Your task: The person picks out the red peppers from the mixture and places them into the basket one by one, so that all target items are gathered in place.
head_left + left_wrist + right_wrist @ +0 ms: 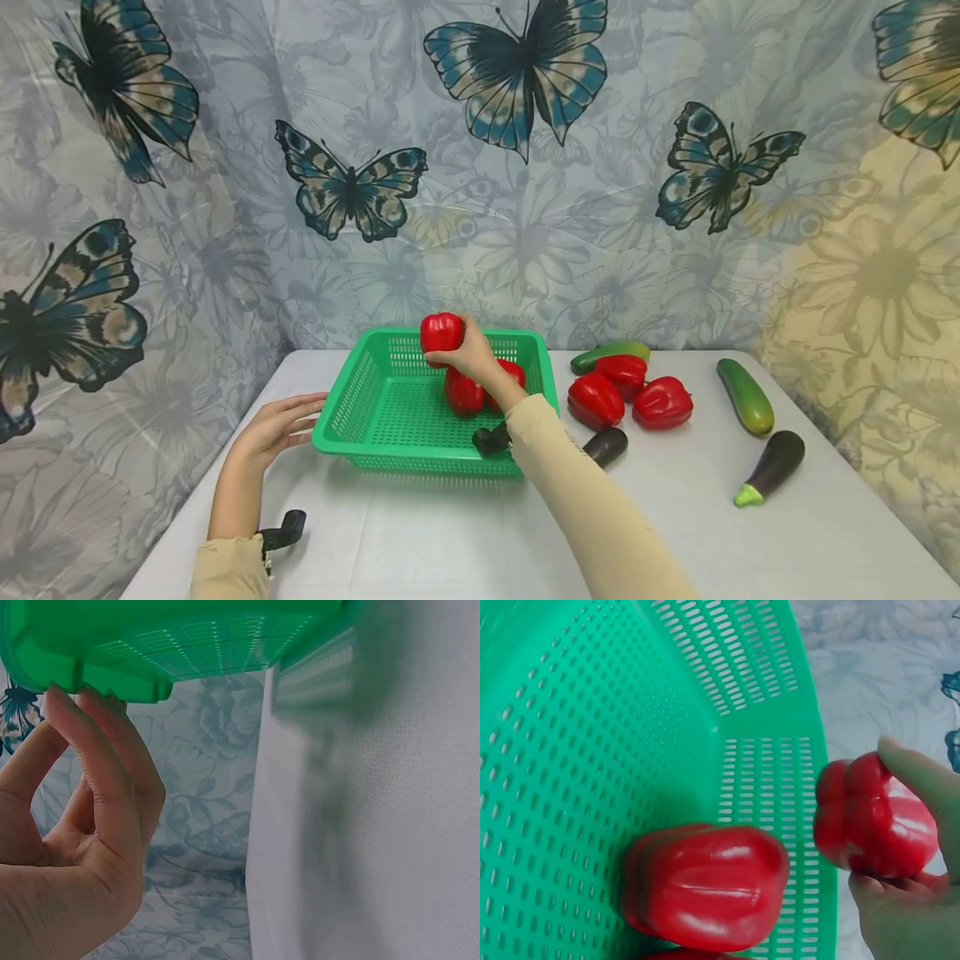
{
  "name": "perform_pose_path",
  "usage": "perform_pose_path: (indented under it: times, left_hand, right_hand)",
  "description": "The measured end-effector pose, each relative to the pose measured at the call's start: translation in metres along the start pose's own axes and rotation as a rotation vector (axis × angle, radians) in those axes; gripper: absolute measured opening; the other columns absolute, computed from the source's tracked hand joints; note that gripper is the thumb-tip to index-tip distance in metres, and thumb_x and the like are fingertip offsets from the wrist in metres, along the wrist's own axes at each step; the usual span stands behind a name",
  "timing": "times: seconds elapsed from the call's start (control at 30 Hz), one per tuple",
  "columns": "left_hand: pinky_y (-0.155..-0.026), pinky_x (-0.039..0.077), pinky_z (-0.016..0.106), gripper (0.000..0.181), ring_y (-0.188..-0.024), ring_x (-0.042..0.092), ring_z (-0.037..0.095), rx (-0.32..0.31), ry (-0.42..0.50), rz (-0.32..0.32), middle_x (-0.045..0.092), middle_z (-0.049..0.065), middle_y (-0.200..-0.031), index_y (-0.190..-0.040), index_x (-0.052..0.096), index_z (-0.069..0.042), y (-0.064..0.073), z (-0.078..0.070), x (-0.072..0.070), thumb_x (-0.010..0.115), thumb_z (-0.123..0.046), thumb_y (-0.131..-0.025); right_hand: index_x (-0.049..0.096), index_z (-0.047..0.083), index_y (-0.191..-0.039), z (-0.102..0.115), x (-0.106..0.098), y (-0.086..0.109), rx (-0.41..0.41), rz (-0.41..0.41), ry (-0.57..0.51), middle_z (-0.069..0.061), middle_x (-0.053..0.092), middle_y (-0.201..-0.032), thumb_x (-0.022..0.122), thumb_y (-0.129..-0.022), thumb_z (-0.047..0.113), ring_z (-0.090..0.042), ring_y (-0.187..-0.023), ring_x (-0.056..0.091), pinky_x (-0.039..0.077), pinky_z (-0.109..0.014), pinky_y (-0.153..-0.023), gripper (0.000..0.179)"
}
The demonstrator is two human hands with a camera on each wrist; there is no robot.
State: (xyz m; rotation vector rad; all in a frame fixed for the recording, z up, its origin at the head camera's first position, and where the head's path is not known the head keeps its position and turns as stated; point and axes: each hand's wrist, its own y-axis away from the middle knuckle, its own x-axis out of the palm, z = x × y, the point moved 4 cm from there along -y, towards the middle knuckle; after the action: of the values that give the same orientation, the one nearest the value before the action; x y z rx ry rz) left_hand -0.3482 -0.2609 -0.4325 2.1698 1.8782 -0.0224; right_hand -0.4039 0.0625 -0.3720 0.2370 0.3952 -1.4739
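My right hand (474,357) holds a red bell pepper (441,333) above the far side of a green plastic basket (427,455). In the right wrist view, thumb and fingers grip the held bell pepper (874,817) from two sides, near the perforated wall. Below it in the basket lie a red bell pepper (463,395) and another one (513,373), partly hidden by the right wrist. My left hand (279,427) is at the basket's left end. Its fingertips touch the underside of the green rim (112,690) in the left wrist view, without wrapping round it.
Right of the basket on the white table (420,542) lie several red bell peppers (596,400), a zucchini (611,354) behind them and an eggplant (606,447) partly covered by the right sleeve. Farther right are another zucchini (746,397) and eggplant (772,467). A butterfly-print cloth (480,275) hangs behind.
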Motion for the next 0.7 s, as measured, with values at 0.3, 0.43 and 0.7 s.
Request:
perform_pose_path:
  times: [0.3, 0.43, 0.7]
  left_hand:
    - [-0.085, 0.055, 0.028, 0.06, -0.101, 0.065, 0.008, -0.009, -0.013, -0.007, 0.062, -0.015, -0.114, -0.14, 0.052, -0.003, 0.003, 0.002, 0.0, 0.068, -0.034, -0.092]
    - [-0.085, 0.055, 0.027, 0.058, -0.099, 0.065, 0.007, -0.004, -0.011, -0.006, 0.062, -0.017, -0.111, -0.14, 0.052, -0.003, 0.003, 0.002, 0.0, 0.068, -0.034, -0.092]
    - [-0.084, 0.055, 0.026, 0.055, -0.098, 0.066, 0.006, 0.01, -0.008, 0.005, 0.063, -0.02, -0.107, -0.138, 0.054, -0.005, 0.001, 0.001, 0.0, 0.068, -0.033, -0.093]
  right_hand:
    - [0.025, 0.016, -0.154, 0.002, 0.013, -0.002, -0.068, 0.096, 0.046, -0.013, 0.044, -0.147, 0.079, -0.082, 0.022, -0.034, -0.131, 0.048, 0.05, -0.049, -0.098, 0.09]
    - [0.028, 0.013, -0.152, 0.002, 0.017, -0.003, -0.061, 0.117, 0.052, -0.015, 0.046, -0.144, 0.08, -0.081, 0.022, -0.035, -0.129, 0.049, 0.051, -0.048, -0.097, 0.088]
    - [0.03, 0.01, -0.15, 0.002, 0.026, -0.006, -0.041, 0.185, 0.125, -0.015, 0.049, -0.14, 0.08, -0.081, 0.025, -0.033, -0.127, 0.05, 0.051, -0.047, -0.097, 0.087]
